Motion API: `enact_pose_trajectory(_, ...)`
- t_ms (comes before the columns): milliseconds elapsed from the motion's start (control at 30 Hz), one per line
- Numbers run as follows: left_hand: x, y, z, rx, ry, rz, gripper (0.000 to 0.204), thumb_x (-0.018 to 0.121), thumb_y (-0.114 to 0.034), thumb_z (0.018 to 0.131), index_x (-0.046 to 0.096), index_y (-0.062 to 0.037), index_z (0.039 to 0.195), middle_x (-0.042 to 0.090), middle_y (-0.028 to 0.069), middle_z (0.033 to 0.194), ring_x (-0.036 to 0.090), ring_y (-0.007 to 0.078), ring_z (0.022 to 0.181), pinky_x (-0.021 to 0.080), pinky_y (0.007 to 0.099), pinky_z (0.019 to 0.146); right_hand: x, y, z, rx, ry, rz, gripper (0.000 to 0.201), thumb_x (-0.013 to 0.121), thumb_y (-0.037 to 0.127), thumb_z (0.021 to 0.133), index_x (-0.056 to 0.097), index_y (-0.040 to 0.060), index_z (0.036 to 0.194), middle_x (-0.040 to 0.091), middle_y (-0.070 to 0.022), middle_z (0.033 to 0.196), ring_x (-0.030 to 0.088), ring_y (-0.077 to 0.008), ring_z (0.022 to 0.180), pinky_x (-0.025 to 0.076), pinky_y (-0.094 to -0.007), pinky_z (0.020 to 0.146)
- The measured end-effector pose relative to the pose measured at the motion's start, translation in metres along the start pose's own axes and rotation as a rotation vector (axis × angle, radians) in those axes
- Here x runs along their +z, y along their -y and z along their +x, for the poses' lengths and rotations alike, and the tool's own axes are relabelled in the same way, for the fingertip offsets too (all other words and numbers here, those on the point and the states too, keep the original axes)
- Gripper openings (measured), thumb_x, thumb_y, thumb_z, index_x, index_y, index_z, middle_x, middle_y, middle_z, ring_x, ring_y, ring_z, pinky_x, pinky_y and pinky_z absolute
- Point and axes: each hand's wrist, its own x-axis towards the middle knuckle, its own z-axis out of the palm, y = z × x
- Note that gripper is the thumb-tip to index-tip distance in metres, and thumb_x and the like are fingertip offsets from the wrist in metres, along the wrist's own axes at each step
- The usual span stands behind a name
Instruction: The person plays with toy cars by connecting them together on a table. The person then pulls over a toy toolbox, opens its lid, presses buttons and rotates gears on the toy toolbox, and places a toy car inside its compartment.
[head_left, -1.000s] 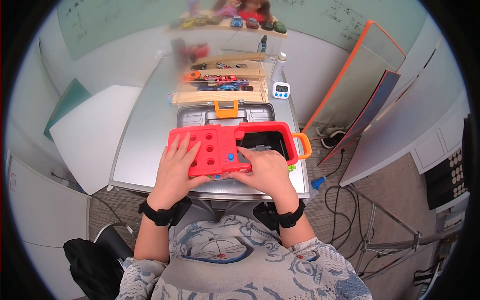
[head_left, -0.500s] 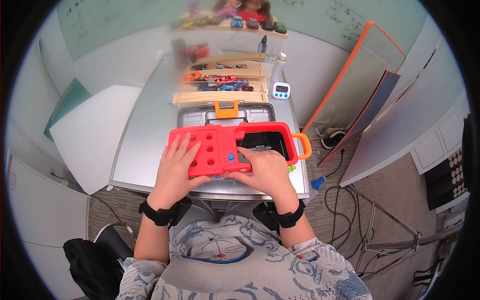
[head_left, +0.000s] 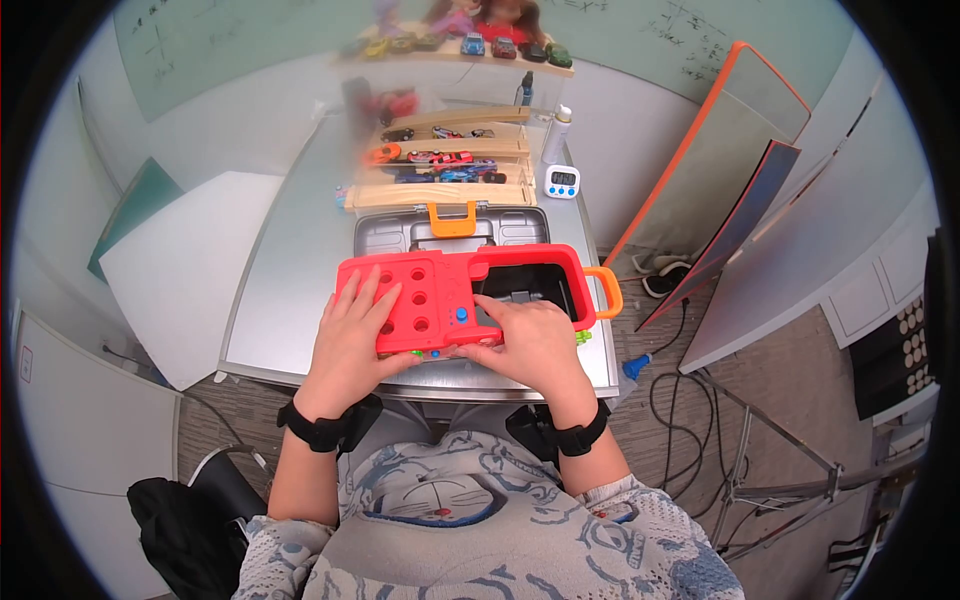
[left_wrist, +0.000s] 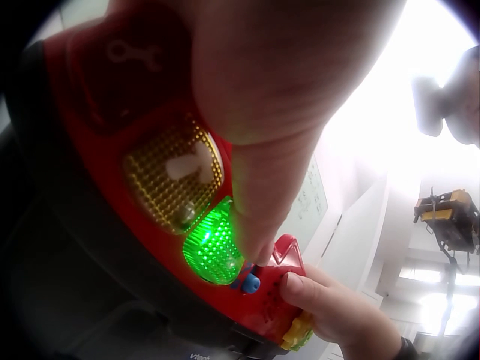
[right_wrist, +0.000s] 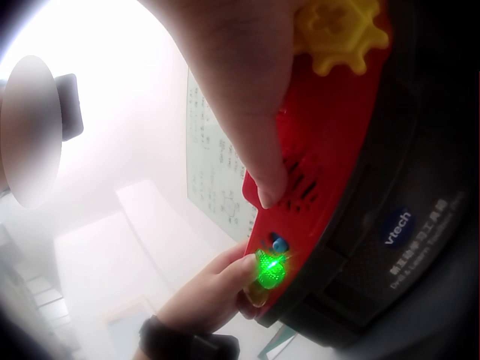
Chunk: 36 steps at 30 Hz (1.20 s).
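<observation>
A red and black toy toolbox (head_left: 455, 275) stands on the table, its orange handle (head_left: 608, 292) to the right. My left hand (head_left: 345, 345) lies with spread fingers on the red top with round holes, thumb down at the front edge. In the left wrist view that thumb is beside a lit green light (left_wrist: 212, 247), a yellow light (left_wrist: 176, 180) and a blue knob (left_wrist: 251, 283). My right hand (head_left: 540, 345) grips the front wall of the open compartment; its thumb touches the front by the speaker slots (right_wrist: 301, 184), below a yellow gear (right_wrist: 341, 34).
Behind the toolbox lies a grey lid (head_left: 385, 232) with an orange latch (head_left: 453, 220). Farther back, toy cars (head_left: 445, 158) sit on wooden racks (head_left: 440, 193). A white timer (head_left: 562, 181) and a spray bottle (head_left: 557, 135) stand at the back right.
Both hands and the toolbox stay where they were. The green light by my left thumb looks brighter now in the head view.
</observation>
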Motion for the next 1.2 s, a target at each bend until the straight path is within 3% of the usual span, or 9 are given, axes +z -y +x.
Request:
enact_pose_trajectory(467, 0.0019, 0.0014, -0.0002, -0.002, -0.002, 0.006, 0.083, 0.078, -0.032, 0.057, 0.042, -0.0059, 0.128, 0.031, 0.0193, 0.138, 0.026, 0.0374, 0.129, 0.025, 0.0452, 0.103, -0.0012, 0.0005, -0.0001, 0.001, 0.018, -0.006, 0.06, 0.069, 0.053, 0.061, 0.064, 0.0062, 0.097, 0.065, -0.0094, 0.07, 0.063, -0.0217, 0.063, 0.048, -0.0318, 0.064)
enact_pose_trajectory(533, 0.0031, 0.0027, -0.0001, 0.006, -0.011, 0.002, 0.081, 0.076, -0.037, 0.059, 0.044, -0.0066, 0.127, 0.031, 0.0183, 0.138, 0.028, 0.0377, 0.127, 0.024, 0.049, 0.102, -0.0016, 0.0007, 0.0, 0.002, 0.019, -0.007, 0.06, 0.069, 0.053, 0.061, 0.064, 0.0062, 0.097, 0.065, -0.0095, 0.07, 0.063, -0.0216, 0.063, 0.048, -0.0317, 0.064)
enact_pose_trajectory(1200, -0.0006, -0.0007, 0.0002, 0.0, 0.001, 0.002, 0.083, 0.078, -0.031, 0.057, 0.043, -0.0058, 0.128, 0.032, 0.0198, 0.138, 0.025, 0.0376, 0.129, 0.025, 0.0451, 0.103, -0.0016, 0.0008, 0.0002, 0.01, 0.027, 0.018, 0.062, 0.066, 0.057, 0.062, 0.064, 0.0047, 0.096, 0.064, -0.0109, 0.067, 0.063, -0.0231, 0.064, 0.047, -0.0329, 0.066)
